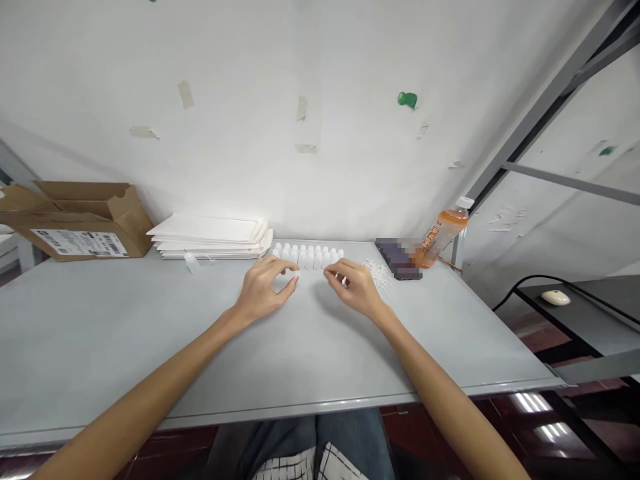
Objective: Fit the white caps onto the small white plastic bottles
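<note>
Small white plastic bottles (310,257) stand upright in close rows by the wall at the table's middle. My left hand (265,288) is just in front of their left end, thumb and index finger apart in a C-shape, with nothing clear between them. At the right end of the rows is my right hand (353,287), its thumb and fingertips pinched together. A speck of white shows among those fingers, too small to name. To the right of that hand lies a loose scatter of tiny white pieces (380,277).
A stack of white envelopes (207,233) and an open cardboard box (90,223) stand at the back left. A small clear-white item (191,263) lies before the stack. On the right are a dark phone-like object (397,259) and an orange drink bottle (445,233).
</note>
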Motion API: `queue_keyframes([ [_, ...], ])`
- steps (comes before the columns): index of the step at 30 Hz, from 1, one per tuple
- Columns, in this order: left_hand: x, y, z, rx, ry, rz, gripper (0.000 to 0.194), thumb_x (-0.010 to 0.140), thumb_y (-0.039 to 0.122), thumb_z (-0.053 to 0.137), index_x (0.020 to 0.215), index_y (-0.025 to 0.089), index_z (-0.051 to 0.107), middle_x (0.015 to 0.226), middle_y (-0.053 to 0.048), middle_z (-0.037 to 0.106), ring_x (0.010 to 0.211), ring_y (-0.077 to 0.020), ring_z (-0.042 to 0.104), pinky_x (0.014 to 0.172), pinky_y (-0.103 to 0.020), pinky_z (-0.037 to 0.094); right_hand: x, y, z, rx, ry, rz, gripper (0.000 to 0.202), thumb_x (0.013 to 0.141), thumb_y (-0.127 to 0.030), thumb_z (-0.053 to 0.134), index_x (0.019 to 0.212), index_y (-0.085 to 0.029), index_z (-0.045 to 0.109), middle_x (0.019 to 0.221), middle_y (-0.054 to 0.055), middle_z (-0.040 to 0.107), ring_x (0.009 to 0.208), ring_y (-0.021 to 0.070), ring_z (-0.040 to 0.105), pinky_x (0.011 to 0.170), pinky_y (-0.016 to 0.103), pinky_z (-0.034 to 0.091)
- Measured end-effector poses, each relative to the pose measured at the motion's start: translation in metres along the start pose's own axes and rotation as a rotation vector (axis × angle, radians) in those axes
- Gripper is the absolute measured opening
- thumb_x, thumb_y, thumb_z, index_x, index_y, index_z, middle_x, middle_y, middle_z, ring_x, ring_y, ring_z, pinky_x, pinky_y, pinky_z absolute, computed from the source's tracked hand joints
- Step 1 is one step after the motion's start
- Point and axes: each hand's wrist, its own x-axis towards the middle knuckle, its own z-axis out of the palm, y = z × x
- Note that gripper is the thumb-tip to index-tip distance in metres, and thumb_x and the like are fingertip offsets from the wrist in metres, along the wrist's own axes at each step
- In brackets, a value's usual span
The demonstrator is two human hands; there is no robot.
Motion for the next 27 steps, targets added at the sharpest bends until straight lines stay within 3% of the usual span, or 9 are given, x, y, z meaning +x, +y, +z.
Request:
queue_keyframes([
  [4, -0.007, 0.0, 0.008, -0.062, -0.112, -0.124, 0.013, 0.083, 0.026, 0.056, 0.089, 0.021, 0.067, 0.075, -0.001, 0.063, 0.072, -0.0149, 0.058, 0.067, -0.026, 0.044, 0.008, 0.031, -0.036, -0.169, 0.131, 0.141, 0.018, 0.086, -0.025, 0.052, 0.082, -0.018, 0.069, 0.081, 0.004, 0.067, 0.06, 0.0116, 0.058, 0.063, 0.025, 0.041],
  [8, -0.01, -0.001, 0.015, -0.125, -0.21, -0.238, 0.016, 0.082, 0.028, 0.056, 0.091, 0.021, 0.067, 0.073, 0.002, 0.06, 0.061, -0.0119, 0.052, 0.06, -0.024, 0.041, 0.003, 0.068, -0.063, -0.386, 0.054, 0.385, 0.015, 0.079, -0.027, 0.057, 0.078, -0.021, 0.071, 0.084, 0.002, 0.071, 0.066, 0.0155, 0.061, 0.062, 0.027, 0.038],
  [12, -0.011, -0.001, 0.018, -0.202, -0.271, -0.326, 0.02, 0.08, 0.03, 0.058, 0.096, 0.022, 0.066, 0.069, 0.004, 0.06, 0.049, -0.0087, 0.043, 0.056, -0.023, 0.041, -0.005, 0.088, -0.074, -0.394, -0.05, 0.495, 0.017, 0.076, -0.028, 0.058, 0.077, -0.021, 0.073, 0.078, 0.002, 0.072, 0.071, 0.0183, 0.062, 0.06, 0.027, 0.038],
  [20, -0.013, -0.005, 0.024, -0.227, -0.308, -0.354, 0.026, 0.077, 0.035, 0.06, 0.096, 0.02, 0.07, 0.069, 0.001, 0.064, 0.052, -0.0108, 0.049, 0.055, -0.024, 0.042, -0.007, 0.077, -0.092, 0.062, -0.287, 0.543, 0.024, 0.068, -0.036, 0.065, 0.073, -0.014, 0.072, 0.066, 0.004, 0.066, 0.059, 0.0134, 0.054, 0.054, 0.025, 0.039],
  [23, -0.014, -0.007, 0.026, -0.22, -0.316, -0.345, 0.028, 0.078, 0.036, 0.06, 0.098, 0.02, 0.07, 0.072, 0.0, 0.066, 0.059, -0.0134, 0.055, 0.056, -0.024, 0.043, -0.009, 0.07, -0.095, 0.073, -0.428, 0.592, 0.022, 0.067, -0.035, 0.067, 0.07, -0.013, 0.073, 0.062, 0.004, 0.065, 0.056, 0.0126, 0.052, 0.052, 0.025, 0.038],
  [27, -0.014, -0.008, 0.028, -0.216, -0.323, -0.334, 0.027, 0.079, 0.036, 0.059, 0.098, 0.02, 0.069, 0.079, -0.002, 0.069, 0.067, -0.0152, 0.059, 0.057, -0.024, 0.044, -0.009, 0.067, -0.091, 0.036, -0.521, 0.554, 0.018, 0.066, -0.03, 0.067, 0.069, -0.014, 0.075, 0.06, 0.003, 0.065, 0.057, 0.0129, 0.052, 0.053, 0.024, 0.039],
])
